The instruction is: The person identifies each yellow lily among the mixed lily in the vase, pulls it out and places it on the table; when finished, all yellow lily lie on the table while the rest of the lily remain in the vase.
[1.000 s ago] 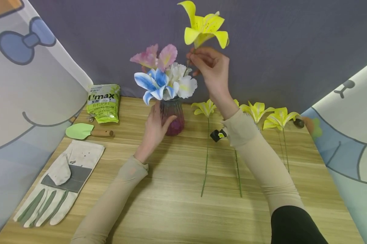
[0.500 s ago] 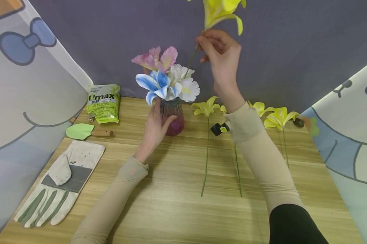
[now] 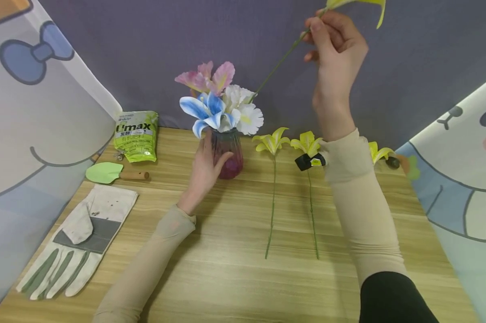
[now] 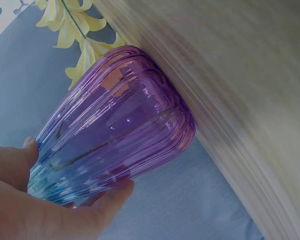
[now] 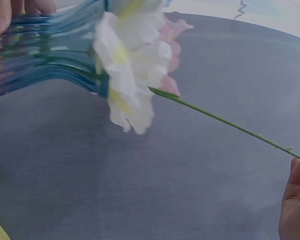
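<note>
In the head view, my left hand holds the ribbed glass vase, which fades from blue-grey to pink-purple. The left wrist view shows the thumb and fingers around the vase near its narrow part. Pink, blue-and-white and white artificial flowers fill its mouth. My right hand, raised to the upper right, pinches the green stem of a yellow lily just under its bloom, mostly out of frame. The stem slants down to the white flowers, its lower end beside them in the right wrist view.
More yellow lilies lie on the wooden table, right of the vase; my right arm covers some. At left are a green fertilizer bag, a small trowel and a work glove. A dark curtain hangs behind.
My right hand has moved up and right with the yellow lily, exposing more stem above the white flowers. The bloom has mostly left the head view. My left hand stays on the vase.
</note>
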Tool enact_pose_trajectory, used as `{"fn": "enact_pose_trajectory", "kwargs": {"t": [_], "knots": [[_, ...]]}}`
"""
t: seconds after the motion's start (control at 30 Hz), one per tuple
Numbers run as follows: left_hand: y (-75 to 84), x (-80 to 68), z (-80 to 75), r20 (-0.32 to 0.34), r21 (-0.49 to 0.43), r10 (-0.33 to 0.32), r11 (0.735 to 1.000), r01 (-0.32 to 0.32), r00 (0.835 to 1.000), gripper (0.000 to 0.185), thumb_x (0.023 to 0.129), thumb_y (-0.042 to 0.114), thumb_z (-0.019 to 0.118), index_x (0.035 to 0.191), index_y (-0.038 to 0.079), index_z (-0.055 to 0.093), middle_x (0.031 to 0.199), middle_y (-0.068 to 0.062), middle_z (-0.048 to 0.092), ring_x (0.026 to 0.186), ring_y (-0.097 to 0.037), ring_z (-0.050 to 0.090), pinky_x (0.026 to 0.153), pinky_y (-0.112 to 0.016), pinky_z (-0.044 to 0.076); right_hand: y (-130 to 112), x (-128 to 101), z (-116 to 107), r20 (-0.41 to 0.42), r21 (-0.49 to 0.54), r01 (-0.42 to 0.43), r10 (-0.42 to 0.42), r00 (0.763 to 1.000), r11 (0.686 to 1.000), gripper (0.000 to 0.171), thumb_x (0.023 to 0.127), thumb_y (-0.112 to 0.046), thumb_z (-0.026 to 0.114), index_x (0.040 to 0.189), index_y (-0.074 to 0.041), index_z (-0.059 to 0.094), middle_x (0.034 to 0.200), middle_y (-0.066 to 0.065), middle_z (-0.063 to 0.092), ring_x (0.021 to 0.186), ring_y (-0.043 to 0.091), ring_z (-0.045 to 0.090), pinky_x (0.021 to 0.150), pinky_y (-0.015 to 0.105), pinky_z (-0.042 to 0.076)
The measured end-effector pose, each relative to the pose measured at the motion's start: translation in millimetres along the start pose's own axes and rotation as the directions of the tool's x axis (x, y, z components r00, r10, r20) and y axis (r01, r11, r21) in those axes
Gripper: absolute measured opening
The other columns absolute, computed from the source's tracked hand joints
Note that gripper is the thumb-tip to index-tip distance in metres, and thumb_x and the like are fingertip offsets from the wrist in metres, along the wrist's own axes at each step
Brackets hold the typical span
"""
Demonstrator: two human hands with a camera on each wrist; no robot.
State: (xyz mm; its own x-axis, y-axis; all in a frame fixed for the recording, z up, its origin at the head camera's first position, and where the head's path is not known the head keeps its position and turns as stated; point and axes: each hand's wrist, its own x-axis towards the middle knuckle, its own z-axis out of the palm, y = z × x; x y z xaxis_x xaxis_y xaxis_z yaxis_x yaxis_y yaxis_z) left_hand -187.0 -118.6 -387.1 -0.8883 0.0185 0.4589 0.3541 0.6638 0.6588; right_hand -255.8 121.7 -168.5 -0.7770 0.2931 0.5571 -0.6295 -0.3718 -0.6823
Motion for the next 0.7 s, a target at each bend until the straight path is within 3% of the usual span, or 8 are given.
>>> {"fn": "enact_pose_trajectory", "kwargs": {"t": [0.17,0.37,0.7], "knots": [[-0.9,1.5,-0.9,-0.005,0.002,0.008,1.0,-0.008,1.0,0.087,0.104,0.031,0.075,0.161,-0.014,0.027,0.143,-0.04,0.05,0.126,-0.055,0.057,0.101,-0.065,0.05,-12,8,-2,-0.062,0.026,-0.038,0.039,0.997,0.999,0.005,0.095,0.012,0.075,0.098,0.01,0.072,0.089,0.022,0.074,0.074,0.028,0.066,0.052,0.026,0.049],[-1.1,0.8,-1.6,-0.005,-0.002,0.016,1.0,-0.016,1.0,0.087,0.103,0.03,0.075,0.161,-0.016,0.027,0.144,-0.041,0.049,0.126,-0.056,0.057,0.102,-0.065,0.049,-12,13,-14,-0.053,0.045,0.097,-0.095,0.994,0.994,0.004,0.096,0.015,0.07,0.097,0.012,0.071,0.089,0.027,0.073,0.072,0.031,0.065,0.05,0.023,0.048],[-1.8,1.0,0.6,0.007,-0.009,0.017,1.0,-0.017,1.0,0.087,0.103,0.03,0.075,0.161,-0.015,0.028,0.143,-0.04,0.05,0.127,-0.054,0.056,0.103,-0.065,0.048,-37,21,-37,-0.173,0.176,0.116,-0.085,0.981,0.978,0.005,0.098,0.018,0.065,0.103,0.018,0.065,0.089,0.028,0.069,0.068,0.03,0.066,0.047,0.024,0.046]]}}
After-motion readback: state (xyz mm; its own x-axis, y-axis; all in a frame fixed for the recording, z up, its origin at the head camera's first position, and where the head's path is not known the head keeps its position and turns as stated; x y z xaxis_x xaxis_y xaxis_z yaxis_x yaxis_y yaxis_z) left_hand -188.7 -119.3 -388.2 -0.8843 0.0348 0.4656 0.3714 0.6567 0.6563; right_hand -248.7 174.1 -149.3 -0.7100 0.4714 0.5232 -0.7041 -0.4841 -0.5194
